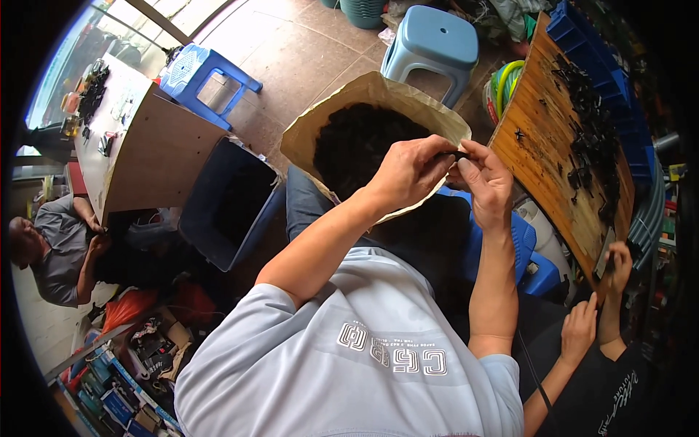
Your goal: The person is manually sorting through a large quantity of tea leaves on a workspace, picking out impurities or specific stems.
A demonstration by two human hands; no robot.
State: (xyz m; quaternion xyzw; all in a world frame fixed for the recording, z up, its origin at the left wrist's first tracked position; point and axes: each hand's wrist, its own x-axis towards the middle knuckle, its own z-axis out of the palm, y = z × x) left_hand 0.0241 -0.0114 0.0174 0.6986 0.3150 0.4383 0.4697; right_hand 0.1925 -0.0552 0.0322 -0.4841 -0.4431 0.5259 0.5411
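Observation:
Above the right rim of an open paper sack (298, 138), my two hands meet at a small black part (456, 154). My left hand (409, 171) pinches one end of it, fingers closed. Facing it, my right hand (486, 183) grips the other end between thumb and fingers. The part is mostly covered by the fingertips, so its exact kind cannot be made out. Inside the sack lies a heap of dark pieces (357, 138), too dark to tell apart.
A wooden table (542, 138) at the right carries many black parts (582, 138); a co-worker's hands (582, 328) are at its near end. Another person (58, 247) sits at the left by a white-topped table (120, 95). A dark bin (269, 218) and two stools (440, 40) (196, 73) stand around.

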